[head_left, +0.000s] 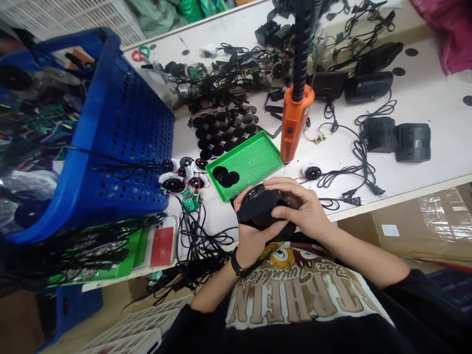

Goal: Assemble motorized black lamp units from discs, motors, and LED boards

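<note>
Both my hands grip a black plastic housing (260, 209) just in front of the table edge. My left hand (250, 241) wraps its lower left side, with the thumb across the front. On the right, my right hand (304, 209) closes over its top and side. Beyond the housing lies a green perforated tray (254, 157) with several black discs (225, 177) in its left part. An orange electric screwdriver (295, 125) hangs upright at the tray's right corner. To its right rests a small round part with a black perforated face (312, 172) and thin wires.
A blue basket (121, 123) full of wired parts stands at left. Rows of black discs (221, 129) lie behind the tray. Black housings (413, 141) and coiled cables (363, 160) cover the right side. Tangled cables (195, 231) and a green circuit board (191, 201) sit left of my hands.
</note>
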{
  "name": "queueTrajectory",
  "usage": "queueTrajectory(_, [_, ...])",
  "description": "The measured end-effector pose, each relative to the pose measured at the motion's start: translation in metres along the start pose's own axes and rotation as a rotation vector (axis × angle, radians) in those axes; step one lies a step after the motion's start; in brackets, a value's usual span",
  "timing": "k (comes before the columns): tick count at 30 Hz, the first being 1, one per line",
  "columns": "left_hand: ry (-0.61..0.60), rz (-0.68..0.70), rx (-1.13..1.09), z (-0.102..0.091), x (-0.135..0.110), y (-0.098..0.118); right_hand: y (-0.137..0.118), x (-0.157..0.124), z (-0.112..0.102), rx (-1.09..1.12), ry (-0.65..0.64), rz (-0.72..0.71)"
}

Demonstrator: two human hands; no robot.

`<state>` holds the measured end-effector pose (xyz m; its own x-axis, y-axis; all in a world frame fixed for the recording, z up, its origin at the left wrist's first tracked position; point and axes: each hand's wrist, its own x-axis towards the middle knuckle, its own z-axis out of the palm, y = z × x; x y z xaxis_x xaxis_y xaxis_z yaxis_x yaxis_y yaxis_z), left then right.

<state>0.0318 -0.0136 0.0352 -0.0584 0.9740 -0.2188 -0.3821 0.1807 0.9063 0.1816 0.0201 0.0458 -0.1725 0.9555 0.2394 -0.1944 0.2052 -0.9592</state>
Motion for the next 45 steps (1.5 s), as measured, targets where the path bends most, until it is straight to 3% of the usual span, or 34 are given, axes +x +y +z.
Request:
queueTrajectory(4, [-0.014,0.146,0.088,0.001,-0.009,0.005,-0.001,-0.009,0.001,0.005,0.004,-0.072])
queueTrajectory(8, [-0.053,0.208,0.209,-0.008,-0.014,0.007,-0.004,-0.009,-0.002,0.203,-0.142,0.024])
queueTrajectory(11, [-0.069,0.181,0.252,-0.014,-0.012,0.005,-0.005,-0.003,-0.005,0.355,-0.096,0.142])
queueTrajectory(14, [-0.101,0.166,0.239,-0.014,-0.008,0.006,-0.005,0.005,-0.015,0.359,-0.019,0.289])
queueTrajectory(21, [-0.143,0.062,0.210,-0.008,-0.005,0.017,-0.010,0.005,-0.052,0.175,-0.224,0.451])
queueTrajectory(26, [-0.247,0.117,0.249,-0.007,0.000,0.021,-0.008,-0.006,-0.053,0.167,-0.126,0.420])
queueTrajectory(31, [-0.294,0.067,0.284,0.006,0.018,0.032,0.004,-0.008,-0.056,0.187,-0.125,0.423])
queueTrajectory(34, [-0.287,0.131,0.336,0.018,0.030,0.037,0.009,-0.009,-0.056,0.208,-0.145,0.360])
queueTrajectory(37, [-0.295,0.184,0.400,0.023,0.038,0.036,0.013,-0.009,-0.054,0.116,-0.057,0.327])
queueTrajectory(40, [-0.318,0.102,0.399,0.019,0.038,0.031,0.018,-0.009,-0.056,0.116,0.085,0.324])
queueTrajectory(45, [-0.354,-0.103,0.238,0.010,0.029,0.017,0.029,-0.011,-0.051,0.159,0.167,0.318])
